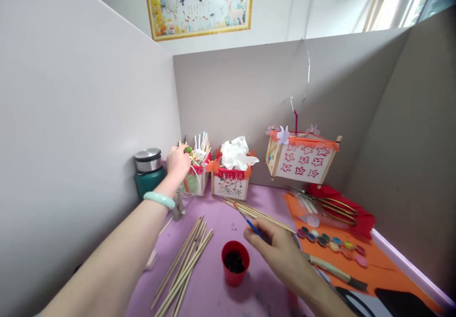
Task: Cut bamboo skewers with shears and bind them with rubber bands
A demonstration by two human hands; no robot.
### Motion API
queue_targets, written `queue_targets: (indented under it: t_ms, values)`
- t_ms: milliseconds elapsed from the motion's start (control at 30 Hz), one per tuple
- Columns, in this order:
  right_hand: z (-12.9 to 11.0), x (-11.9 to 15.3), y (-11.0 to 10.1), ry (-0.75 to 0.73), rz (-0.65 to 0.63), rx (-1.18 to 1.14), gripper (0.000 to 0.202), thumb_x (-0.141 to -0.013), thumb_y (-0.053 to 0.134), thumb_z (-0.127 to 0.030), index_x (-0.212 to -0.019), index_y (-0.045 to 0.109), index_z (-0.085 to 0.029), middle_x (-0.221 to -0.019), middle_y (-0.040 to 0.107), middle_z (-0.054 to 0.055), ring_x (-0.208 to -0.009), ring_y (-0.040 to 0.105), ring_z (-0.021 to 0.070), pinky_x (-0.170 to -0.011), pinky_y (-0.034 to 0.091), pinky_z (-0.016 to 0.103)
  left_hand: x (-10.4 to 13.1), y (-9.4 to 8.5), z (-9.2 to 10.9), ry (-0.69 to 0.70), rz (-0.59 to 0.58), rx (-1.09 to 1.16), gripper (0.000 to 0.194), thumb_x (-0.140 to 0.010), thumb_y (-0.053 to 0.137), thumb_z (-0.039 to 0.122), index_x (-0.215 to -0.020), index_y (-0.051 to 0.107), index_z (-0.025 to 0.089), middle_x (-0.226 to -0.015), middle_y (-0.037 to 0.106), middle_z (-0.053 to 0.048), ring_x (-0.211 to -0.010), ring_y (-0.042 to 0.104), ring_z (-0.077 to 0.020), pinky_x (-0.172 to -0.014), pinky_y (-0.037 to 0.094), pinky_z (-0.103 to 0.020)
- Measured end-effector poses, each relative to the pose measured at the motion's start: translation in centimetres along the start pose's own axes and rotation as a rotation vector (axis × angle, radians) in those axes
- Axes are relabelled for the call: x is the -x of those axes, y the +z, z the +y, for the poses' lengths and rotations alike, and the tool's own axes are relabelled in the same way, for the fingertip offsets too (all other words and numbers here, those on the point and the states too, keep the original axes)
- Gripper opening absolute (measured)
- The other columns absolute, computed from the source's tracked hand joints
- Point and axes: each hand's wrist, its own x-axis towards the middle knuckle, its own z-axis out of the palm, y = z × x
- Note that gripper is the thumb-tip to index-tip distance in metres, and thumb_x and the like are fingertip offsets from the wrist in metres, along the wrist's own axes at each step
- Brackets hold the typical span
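Observation:
My right hand (269,241) grips a blue-handled paintbrush (253,227) between thumb and fingers, its reddish tip pointing up and left. In front of it stands a red cup (235,267) with dark contents. My left hand (179,159), a pale green bangle on its wrist, reaches to the top of a decorated box (194,184) holding sticks and white strips. Its fingers look closed at the rim beside a small green thing (188,150); what they pinch is too small to make out. To the right of that box is another decorated box (230,185) stuffed with white tissue (237,154).
Wooden sticks (185,265) lie on the purple tabletop (221,227). A green flask (149,174) stands at left. On the right, a paper lantern (302,158) hangs above scissors (338,210), paint pots (335,241) and a wooden-handled tool (337,270) on orange paper.

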Motion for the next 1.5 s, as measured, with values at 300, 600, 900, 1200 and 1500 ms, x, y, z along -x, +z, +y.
queue_targets:
  t_ms: [300,600,900,1200,1500]
  values:
    - [-0.2,-0.2,-0.6,0.002,0.026,0.024,0.023,-0.083,0.050,-0.033,-0.065,0.053,-0.017,-0.058,0.045,-0.004,-0.057,0.039,0.0099,-0.052,0.028,0.021,-4.2,2.4,-0.7,0.073,-0.202,-0.497,0.020,-0.079,0.059,0.021,-0.095,0.059,0.009,-0.097,0.062,-0.013,-0.105,0.050,-0.0289,-0.092,0.031,-0.047]
    - [-0.1,-0.3,-3.1,0.029,0.302,-0.263,0.042,-0.088,0.036,-0.051,-0.078,0.058,-0.017,-0.067,0.051,0.001,-0.058,0.047,0.0122,-0.051,0.036,0.022,-0.2,0.6,1.9,0.223,-0.044,-0.474,0.032,-0.080,0.047,0.021,-0.110,0.057,0.016,-0.110,0.061,-0.015,-0.104,0.053,-0.0312,-0.085,0.041,-0.042]
    - [4.5,-1.9,-2.3,0.085,0.299,0.082,0.046,-0.088,0.031,-0.051,-0.082,0.061,-0.016,-0.053,0.051,-0.001,-0.049,0.050,0.0132,-0.050,0.036,0.023,16.2,-1.5,3.8,0.482,-0.519,-0.003,0.022,-0.081,0.049,0.031,-0.092,0.066,0.023,-0.096,0.068,-0.001,-0.090,0.060,-0.0201,-0.080,0.045,-0.032]
    - [6.7,-2.1,-0.9,0.057,0.102,0.254,0.020,-0.077,0.053,-0.029,-0.067,0.064,-0.016,-0.060,0.063,0.003,-0.057,0.056,0.0147,-0.054,0.035,0.023,22.8,-0.7,-0.8,0.193,-0.666,0.178,0.049,-0.073,0.060,0.034,-0.119,0.050,0.020,-0.118,0.055,-0.008,-0.099,0.054,-0.0212,-0.084,0.046,-0.034]
    - [3.9,-1.5,-1.6,-0.032,0.173,0.074,0.038,-0.086,0.042,-0.047,-0.076,0.061,-0.015,-0.057,0.059,0.002,-0.052,0.056,0.0134,-0.051,0.041,0.023,22.0,-0.8,-0.9,0.395,-0.633,0.073,0.024,-0.084,0.046,0.029,-0.092,0.067,0.023,-0.118,0.055,-0.007,-0.111,0.047,-0.0237,-0.096,0.036,-0.039]
